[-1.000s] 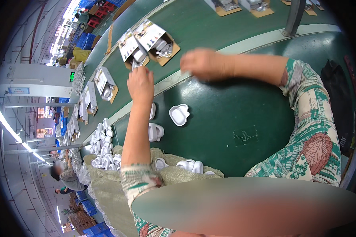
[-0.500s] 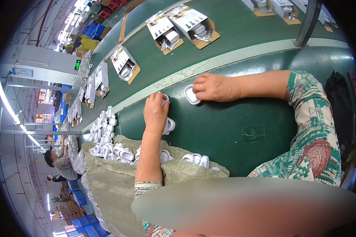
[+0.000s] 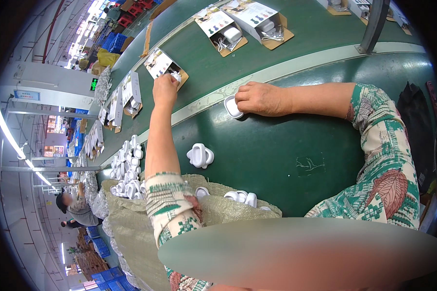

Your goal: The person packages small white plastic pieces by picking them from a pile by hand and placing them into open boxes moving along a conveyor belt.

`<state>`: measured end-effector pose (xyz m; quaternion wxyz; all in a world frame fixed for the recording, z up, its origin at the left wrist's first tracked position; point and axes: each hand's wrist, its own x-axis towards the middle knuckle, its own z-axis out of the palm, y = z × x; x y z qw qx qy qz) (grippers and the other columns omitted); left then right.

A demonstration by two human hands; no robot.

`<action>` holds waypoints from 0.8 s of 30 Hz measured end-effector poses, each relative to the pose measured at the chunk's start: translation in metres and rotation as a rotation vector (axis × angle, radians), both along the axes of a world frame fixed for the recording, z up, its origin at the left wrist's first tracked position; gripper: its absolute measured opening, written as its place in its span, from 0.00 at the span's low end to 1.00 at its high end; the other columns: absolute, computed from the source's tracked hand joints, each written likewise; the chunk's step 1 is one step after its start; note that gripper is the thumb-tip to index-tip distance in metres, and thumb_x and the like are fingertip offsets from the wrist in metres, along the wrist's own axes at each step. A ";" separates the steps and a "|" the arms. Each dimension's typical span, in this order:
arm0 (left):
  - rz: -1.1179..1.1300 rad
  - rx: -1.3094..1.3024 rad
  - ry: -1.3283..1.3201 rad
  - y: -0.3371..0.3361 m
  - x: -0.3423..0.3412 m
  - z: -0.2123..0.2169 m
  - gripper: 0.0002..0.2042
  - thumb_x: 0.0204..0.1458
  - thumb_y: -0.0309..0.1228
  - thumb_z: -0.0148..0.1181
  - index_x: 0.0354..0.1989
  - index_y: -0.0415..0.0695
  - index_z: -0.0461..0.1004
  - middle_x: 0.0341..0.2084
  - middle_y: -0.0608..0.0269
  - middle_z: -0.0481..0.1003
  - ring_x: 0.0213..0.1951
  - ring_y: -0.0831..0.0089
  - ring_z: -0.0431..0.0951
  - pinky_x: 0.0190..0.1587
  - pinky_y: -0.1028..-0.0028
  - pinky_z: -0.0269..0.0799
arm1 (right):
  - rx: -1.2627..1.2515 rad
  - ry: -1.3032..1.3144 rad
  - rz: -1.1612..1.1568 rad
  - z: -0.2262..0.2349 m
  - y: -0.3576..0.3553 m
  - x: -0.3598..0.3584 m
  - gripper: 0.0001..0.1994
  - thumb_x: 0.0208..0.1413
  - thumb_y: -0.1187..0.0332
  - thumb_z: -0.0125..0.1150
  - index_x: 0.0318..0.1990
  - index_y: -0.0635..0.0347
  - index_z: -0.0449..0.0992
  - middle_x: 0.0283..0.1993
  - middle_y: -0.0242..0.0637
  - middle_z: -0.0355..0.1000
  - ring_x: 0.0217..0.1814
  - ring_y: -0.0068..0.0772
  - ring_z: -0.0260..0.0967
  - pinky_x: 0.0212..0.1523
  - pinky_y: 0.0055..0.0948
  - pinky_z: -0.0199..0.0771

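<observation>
My left hand (image 3: pixel 165 89) reaches over the belt to an open printed box (image 3: pixel 159 62). Its fingers are pinched on a small white plastic piece (image 3: pixel 176 76) at the box's mouth, partly hidden by the fingers. My right hand (image 3: pixel 262 99) rests on the green work surface with its fingers closed on the edge of a white oval plastic piece with a raised rim (image 3: pixel 232 106). Nearer me, a few more white oval pieces (image 3: pixel 199 155) lie against or over one another on the green surface.
Several open boxes with white devices and cables (image 3: pixel 230 34) stand along the green conveyor (image 3: pixel 204 68). A metal post (image 3: pixel 374 29) rises at the right. White pieces are heaped at left (image 3: pixel 127 165) and in a woven sack (image 3: pixel 131 233). Another person (image 3: pixel 80 206) works further left.
My left hand has moved from the work surface up and left to a box on the belt. The boxes have shifted right. My right hand stays nearly in place with its white piece.
</observation>
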<state>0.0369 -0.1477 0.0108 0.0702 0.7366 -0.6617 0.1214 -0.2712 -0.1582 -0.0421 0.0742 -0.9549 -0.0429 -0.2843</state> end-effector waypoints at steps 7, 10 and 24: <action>0.226 0.007 -0.245 -0.047 -0.010 -0.004 0.10 0.49 0.35 0.59 0.38 0.45 0.76 0.38 0.58 0.75 0.45 0.59 0.73 0.44 0.57 0.68 | -0.011 -0.070 -0.033 0.002 -0.014 -0.004 0.04 0.48 0.69 0.53 0.30 0.58 0.69 0.35 0.37 0.68 0.43 0.37 0.66 0.43 0.35 0.67; 0.359 -0.059 -0.283 -0.044 -0.006 -0.012 0.11 0.48 0.35 0.60 0.37 0.44 0.73 0.38 0.59 0.74 0.44 0.59 0.72 0.44 0.58 0.66 | -0.041 -0.185 -0.213 0.005 -0.046 -0.005 0.04 0.47 0.69 0.54 0.29 0.57 0.68 0.33 0.36 0.67 0.41 0.37 0.66 0.41 0.34 0.67; 0.164 -0.112 0.114 0.241 0.026 -0.039 0.13 0.45 0.24 0.60 0.41 0.40 0.71 0.47 0.51 0.70 0.51 0.52 0.67 0.54 0.61 0.62 | -0.351 -0.036 -0.892 0.021 -0.186 -0.058 0.05 0.37 0.69 0.58 0.24 0.59 0.75 0.29 0.44 0.71 0.36 0.45 0.70 0.38 0.39 0.72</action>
